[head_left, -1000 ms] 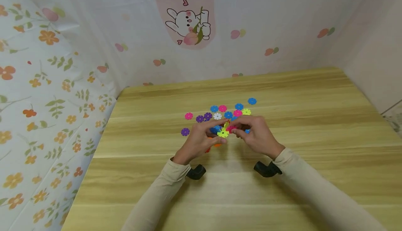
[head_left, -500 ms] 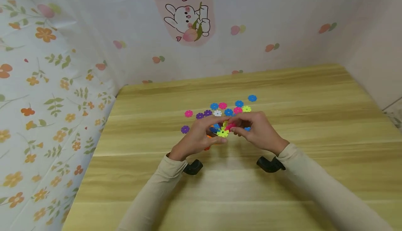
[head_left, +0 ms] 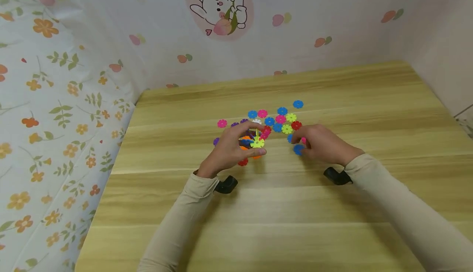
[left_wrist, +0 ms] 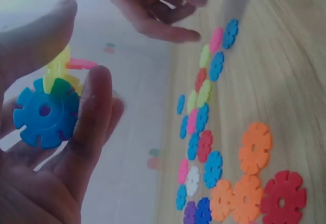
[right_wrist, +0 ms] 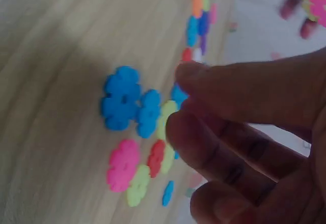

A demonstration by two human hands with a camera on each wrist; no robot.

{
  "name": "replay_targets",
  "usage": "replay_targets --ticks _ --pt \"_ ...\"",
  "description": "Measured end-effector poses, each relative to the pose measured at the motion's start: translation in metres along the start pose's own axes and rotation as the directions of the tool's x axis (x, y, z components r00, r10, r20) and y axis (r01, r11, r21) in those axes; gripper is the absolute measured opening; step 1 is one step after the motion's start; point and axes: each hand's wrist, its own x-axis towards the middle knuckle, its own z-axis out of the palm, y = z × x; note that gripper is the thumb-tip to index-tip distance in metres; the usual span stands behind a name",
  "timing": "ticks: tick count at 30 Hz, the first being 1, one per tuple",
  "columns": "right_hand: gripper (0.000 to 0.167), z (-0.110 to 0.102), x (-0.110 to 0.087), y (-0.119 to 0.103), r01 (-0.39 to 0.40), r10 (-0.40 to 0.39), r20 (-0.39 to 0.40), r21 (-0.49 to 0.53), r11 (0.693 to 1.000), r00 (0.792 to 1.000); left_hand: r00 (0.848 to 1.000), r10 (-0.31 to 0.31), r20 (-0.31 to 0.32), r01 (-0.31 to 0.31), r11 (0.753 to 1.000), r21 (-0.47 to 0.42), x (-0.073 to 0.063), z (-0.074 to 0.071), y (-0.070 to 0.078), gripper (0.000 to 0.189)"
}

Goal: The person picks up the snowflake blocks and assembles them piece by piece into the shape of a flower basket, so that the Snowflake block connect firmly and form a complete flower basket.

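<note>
In the head view my left hand [head_left: 230, 148] grips a small cluster of joined plastic snowflake discs. A yellow snowflake disc [head_left: 257, 143] faces up on it, and a pink disc [head_left: 266, 132] sticks out on the right. From the left wrist, a blue snowflake disc [left_wrist: 46, 114] of that cluster shows between thumb and fingers. The fingers partly hide the rest of it. My right hand [head_left: 327, 144] hovers over the right end of the loose discs, fingers loosely bent and holding nothing. Nearest to it lie a blue disc [head_left: 298, 150] and a pink disc [right_wrist: 123, 165].
Loose snowflake discs spread over the wooden table [head_left: 258, 222], including a red disc [left_wrist: 283, 198] and orange discs [left_wrist: 255, 147] beneath my left hand. A printed cloth [head_left: 314, 13] hangs behind the table. Black wrist pieces [head_left: 226, 185] hang under both wrists.
My right hand has let go of the cluster and moved right, over the loose discs. My left hand still holds the cluster. The head view has tilted down slightly.
</note>
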Motion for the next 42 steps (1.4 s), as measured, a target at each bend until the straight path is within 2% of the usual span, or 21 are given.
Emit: replay_targets --ticks 6,11,16,21,26,32,36,42 --pt "0.031 0.014 0.009 0.005 -0.044 0.051 0.032 -0.180 0.983 0.998 1.000 0.016 -0.009 -0.016 1.000 -0.023 0.002 0.001 -0.002 0.048" --pt "0.032 0.029 0.005 0.006 -0.098 0.108 0.031 -0.221 0.970 0.994 0.999 0.018 0.029 -0.017 0.999 -0.039 0.002 0.010 -0.004 0.048" --pt "0.029 0.038 0.000 0.008 -0.117 0.119 0.003 -0.155 0.981 0.993 0.999 0.014 0.046 -0.012 0.999 -0.047 -0.001 0.018 -0.007 0.049" --pt "0.030 0.041 -0.004 0.012 -0.120 0.122 0.014 -0.104 0.987 0.992 0.998 0.004 0.067 -0.002 0.999 -0.035 -0.001 0.022 -0.008 0.056" --pt "0.021 0.040 -0.005 0.015 -0.058 0.058 -0.001 -0.063 0.996 0.998 0.998 0.010 0.055 -0.010 1.000 0.011 -0.001 0.022 -0.008 0.053" --pt "0.017 0.034 -0.003 0.018 0.003 -0.003 -0.024 0.008 1.000 1.000 0.999 0.014 0.046 -0.014 1.000 0.002 0.005 0.020 -0.007 0.052" --pt "0.013 0.030 0.001 0.013 -0.010 0.013 -0.038 0.075 0.997 0.999 0.999 0.011 0.050 -0.011 1.000 0.002 0.006 0.017 -0.006 0.055" --pt "0.010 0.023 0.008 0.000 0.014 0.004 -0.068 0.254 0.967 0.998 0.997 0.055 0.051 -0.054 0.998 -0.009 0.010 0.016 -0.007 0.039"
